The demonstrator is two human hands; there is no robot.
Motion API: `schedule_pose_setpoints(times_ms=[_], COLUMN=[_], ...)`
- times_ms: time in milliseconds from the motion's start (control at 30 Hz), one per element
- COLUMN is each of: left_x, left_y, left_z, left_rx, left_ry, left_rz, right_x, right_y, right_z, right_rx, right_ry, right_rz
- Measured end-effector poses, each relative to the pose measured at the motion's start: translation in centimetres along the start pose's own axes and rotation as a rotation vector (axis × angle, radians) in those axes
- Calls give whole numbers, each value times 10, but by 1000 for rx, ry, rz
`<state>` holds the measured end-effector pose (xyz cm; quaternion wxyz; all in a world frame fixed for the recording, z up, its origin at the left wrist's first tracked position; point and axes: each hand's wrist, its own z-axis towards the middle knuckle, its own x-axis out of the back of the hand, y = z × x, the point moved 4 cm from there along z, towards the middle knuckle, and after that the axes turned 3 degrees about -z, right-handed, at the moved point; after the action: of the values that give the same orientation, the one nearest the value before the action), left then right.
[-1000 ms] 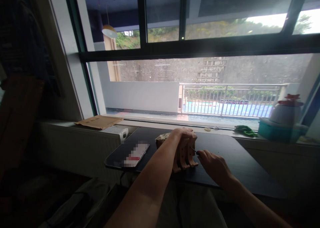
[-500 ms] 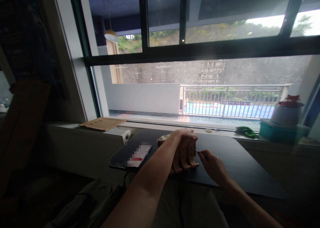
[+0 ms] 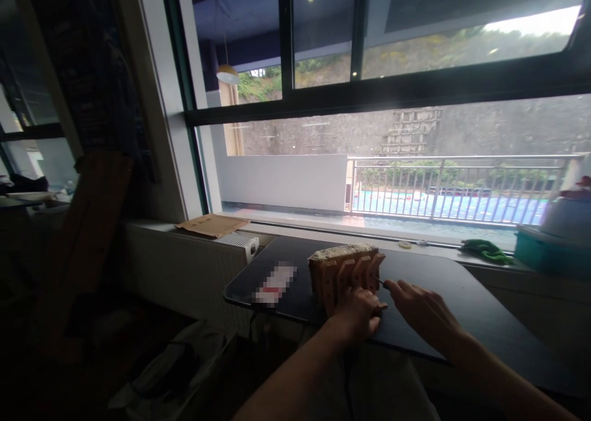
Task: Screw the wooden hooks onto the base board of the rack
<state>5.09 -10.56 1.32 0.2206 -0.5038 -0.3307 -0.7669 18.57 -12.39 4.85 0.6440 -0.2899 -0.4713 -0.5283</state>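
A block-like wooden piece with a pale, rough top stands on the dark table. Along its near side runs a row of brown wooden hooks with small dark holes and curved lower ends. My left hand is closed around the lower part of the hooks, covering some of them. In my right hand is a thin, dark-shafted tool, pinched between thumb and fingers. Its tip meets the rightmost hook near a hole. The handle is hidden in my grip, so its exact kind does not show.
On the dark table a phone with a blurred screen lies left of the wooden piece. A brown envelope rests by the radiator. Along the window sill are a tape roll, a green cloth and a teal box.
My left hand has moved from the top of the wooden piece down to the hooks' lower ends. My right hand keeps the tool at the right hook. The view has turned left.
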Motion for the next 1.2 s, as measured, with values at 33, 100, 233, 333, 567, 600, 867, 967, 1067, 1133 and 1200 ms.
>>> schedule_pose_setpoints(times_ms=[33,100,233,333,567,600,867,967,1067,1133,1200], left_x=[-5,-10,-12,-11,-9,-6,92,129,153,159,154], left_y=[-4,-8,-12,-14,-12,-9,5,-18,-51,-72,-86], left_z=[3,8,11,12,13,11,-10,-2,13,24,36], left_rx=[-12,-30,-54,-64,-60,-57,0,51,129,174,184], left_ry=[-14,-36,-85,-114,-101,-97,204,246,226,151,-8], left_rz=[-1,-11,-47,-63,-95,-100,-166,-200,-216,-210,-210], right_x=[1,2,-5,-12,-33,-33,-14,-11,-11,-11,-10], right_y=[-2,-5,-5,1,25,26,20,19,18,17,16], right_z=[2,7,12,12,17,17,6,4,4,4,4], right_rx=[20,36,-11,-97,-288,-298,-259,-227,-202,-185,-173], right_ry=[0,-7,-40,-72,-131,-124,-30,-25,-11,2,19], right_rz=[-16,-31,8,97,414,440,400,371,352,334,310])
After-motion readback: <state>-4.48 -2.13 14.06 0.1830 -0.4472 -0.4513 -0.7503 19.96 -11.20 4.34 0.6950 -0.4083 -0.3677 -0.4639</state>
